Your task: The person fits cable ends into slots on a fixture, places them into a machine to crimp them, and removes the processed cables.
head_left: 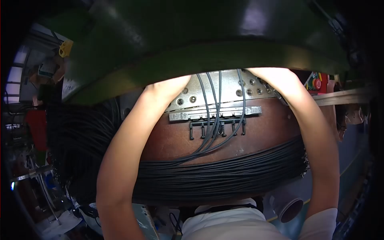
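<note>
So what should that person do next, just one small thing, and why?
Perhaps ease the black cables apart: several bunch together over the metal bar before running beneath the green housing, where both forearms reach. The fingers are hidden, so it's a guess.

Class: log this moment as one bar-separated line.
Left arm: under green housing, fingers hidden | Right arm: same | Black cables: bundled across brown surface, several run under housing | Metal bar: crossed by cables

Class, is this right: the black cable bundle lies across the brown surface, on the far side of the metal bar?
Not the far side: the head view shows the black cable bundle on the near side of the metal bar, across the brown surface.
</note>
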`<state>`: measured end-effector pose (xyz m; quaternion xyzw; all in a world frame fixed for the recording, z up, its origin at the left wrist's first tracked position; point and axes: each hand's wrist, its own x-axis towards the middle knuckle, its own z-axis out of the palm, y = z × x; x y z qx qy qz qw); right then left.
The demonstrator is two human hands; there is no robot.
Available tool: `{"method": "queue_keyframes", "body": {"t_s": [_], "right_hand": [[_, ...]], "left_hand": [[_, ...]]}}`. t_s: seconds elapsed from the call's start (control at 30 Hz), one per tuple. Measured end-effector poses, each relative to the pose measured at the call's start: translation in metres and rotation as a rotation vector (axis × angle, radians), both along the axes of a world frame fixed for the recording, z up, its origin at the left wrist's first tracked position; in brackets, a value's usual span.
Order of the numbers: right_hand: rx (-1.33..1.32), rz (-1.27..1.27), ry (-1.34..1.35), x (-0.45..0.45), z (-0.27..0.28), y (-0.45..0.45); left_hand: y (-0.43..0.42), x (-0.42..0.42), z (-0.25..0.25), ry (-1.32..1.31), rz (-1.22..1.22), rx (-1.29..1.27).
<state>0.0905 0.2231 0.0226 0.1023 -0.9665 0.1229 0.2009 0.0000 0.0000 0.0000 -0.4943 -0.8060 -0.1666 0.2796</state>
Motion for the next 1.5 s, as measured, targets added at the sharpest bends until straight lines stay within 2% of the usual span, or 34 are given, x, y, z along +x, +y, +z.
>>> {"method": "queue_keyframes", "body": {"t_s": [0.07, 0.17, 0.2, 0.3, 0.33, 0.43, 0.47, 0.5, 0.53, 0.57, 0.6, 0.63, 0.67, 0.7, 0.73, 0.77, 0.8, 0.83, 0.87, 0.9, 1.0, 1.1, 1.13, 1.23, 1.27, 1.37, 1.5], "right_hand": [[-0.067, -0.182, -0.193, 0.001, -0.002, -0.011], [0.071, -0.063, 0.135, 0.005, -0.002, -0.009], [-0.002, -0.041, 0.078, 0.005, 0.005, -0.01], [-0.143, -0.11, -0.162, 0.005, 0.024, -0.014], [-0.165, -0.124, -0.19, 0.009, 0.027, -0.014], [-0.085, -0.069, -0.029, 0.018, 0.012, -0.012], [-0.157, -0.041, -0.19, 0.038, 0.024, -0.009], [-0.175, -0.026, 0.012, 0.071, 0.022, -0.007], [-0.174, -0.02, 0.032, 0.11, 0.055, -0.016], [-0.2, -0.09, 0.049, 0.156, 0.063, -0.006], [-0.493, -0.118, 0.145, 0.214, 0.041, 0.019], [-0.622, -0.428, 0.254, 0.27, 0.009, 0.039], [-0.797, -0.708, 0.374, 0.325, -0.023, 0.059], [-0.666, -1.06, 0.344, 0.344, -0.032, 0.055], [-0.91, -1.055, 0.247, 0.374, -0.061, 0.043], [-1.149, -1.034, 0.146, 0.397, -0.089, 0.032], [-0.473, -0.876, -0.321, 0.386, -0.093, 0.0], [-0.403, -0.787, -0.455, 0.425, -0.14, -0.003], [-0.337, -0.686, -0.576, 0.462, -0.186, -0.006], [-0.045, -0.618, -0.705, 0.465, -0.195, -0.011], [-0.005, -0.59, -0.518, 0.452, -0.194, -0.014], [-0.396, -0.617, -0.442, 0.394, -0.134, -0.027], [-0.182, -0.565, -0.359, 0.392, -0.141, -0.027], [-0.168, -0.575, -0.313, 0.384, -0.133, -0.031], [-0.328, -0.611, -0.321, 0.383, -0.133, -0.032], [-0.34, -0.596, -0.225, 0.376, -0.132, -0.033], [-0.355, -0.581, -0.282, 0.372, -0.13, -0.031]], "left_hand": [[0.0, 0.002, -0.002, -0.06, 0.039, 0.034], [0.002, 0.005, 0.007, -0.005, 0.045, 0.063], [0.003, 0.004, 0.003, 0.002, -0.001, 0.12], [0.004, 0.002, 0.002, -0.017, 0.002, 0.085], [0.005, 0.005, 0.008, -0.072, 0.019, 0.05], [-0.009, 0.029, 0.03, -0.235, 0.103, -0.05], [-0.023, 0.045, 0.037, -0.36, 0.201, -0.092], [-0.043, 0.068, 0.051, -0.353, 0.222, -0.032], [-0.067, 0.098, 0.072, -0.736, 0.136, 0.169], [-0.104, 0.124, 0.073, -1.06, -0.178, 0.028], [-0.14, 0.15, 0.074, -1.516, -0.454, -0.169], [-0.177, 0.177, 0.075, -1.863, -0.567, -0.415], [-0.195, 0.222, 0.056, -2.104, -0.598, -0.416], [-0.194, 0.252, 0.043, -1.98, -0.384, -0.396], [-0.187, 0.26, 0.026, -2.023, 0.049, -0.897], [-0.204, 0.278, -0.005, -1.645, 0.291, -0.648], [-0.224, 0.3, -0.041, -1.247, 0.497, -0.399], [-0.258, 0.31, -0.081, -1.459, 0.593, -0.337], [-0.261, 0.305, -0.083, -1.49, 0.617, -0.449], [-0.257, 0.295, -0.078, -1.518, 0.634, -0.567], [-0.242, 0.295, -0.066, -1.257, 0.534, -0.725], [-0.262, 0.301, -0.091, -1.161, 0.496, -0.727], [-0.257, 0.296, -0.087, -1.151, 0.489, -0.726], [-0.235, 0.29, -0.055, -1.107, 0.491, -0.861], [-0.232, 0.286, -0.053, -1.098, 0.478, -0.859], [-0.23, 0.281, -0.053, -1.079, 0.455, -0.837], [-0.227, 0.277, -0.05, -1.082, 0.429, -0.8]]}}
